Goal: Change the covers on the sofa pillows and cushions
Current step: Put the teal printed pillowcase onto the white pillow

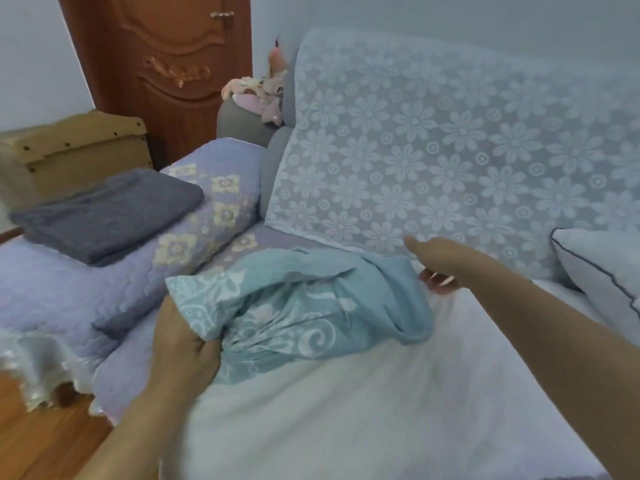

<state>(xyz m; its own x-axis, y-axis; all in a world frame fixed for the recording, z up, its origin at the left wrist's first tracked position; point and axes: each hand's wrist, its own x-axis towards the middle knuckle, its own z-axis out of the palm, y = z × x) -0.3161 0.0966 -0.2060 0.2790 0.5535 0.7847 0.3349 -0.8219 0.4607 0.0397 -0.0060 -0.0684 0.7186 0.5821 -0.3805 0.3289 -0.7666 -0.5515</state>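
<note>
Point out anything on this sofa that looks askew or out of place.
The teal patterned cover lies bunched and crumpled on the white cushion, gripped by the left hand. That fits a cover change; nothing looks damaged or spilled.

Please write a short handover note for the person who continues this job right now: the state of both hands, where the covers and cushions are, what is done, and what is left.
Left hand: grips a bunched edge of the teal patterned cover.
Right hand: at the cover's far end, fingers curled by the fabric; a firm grip cannot be confirmed.
The cover lies crumpled on the white seat cushion, only partly over it.
A folded grey cover rests on the purple quilted cushion.
A white pillow leans at the right end.
Done: judging by the scene, nothing is finished yet.
Left: settle the teal cover, then deal with the other cushions and the pillow.
</note>
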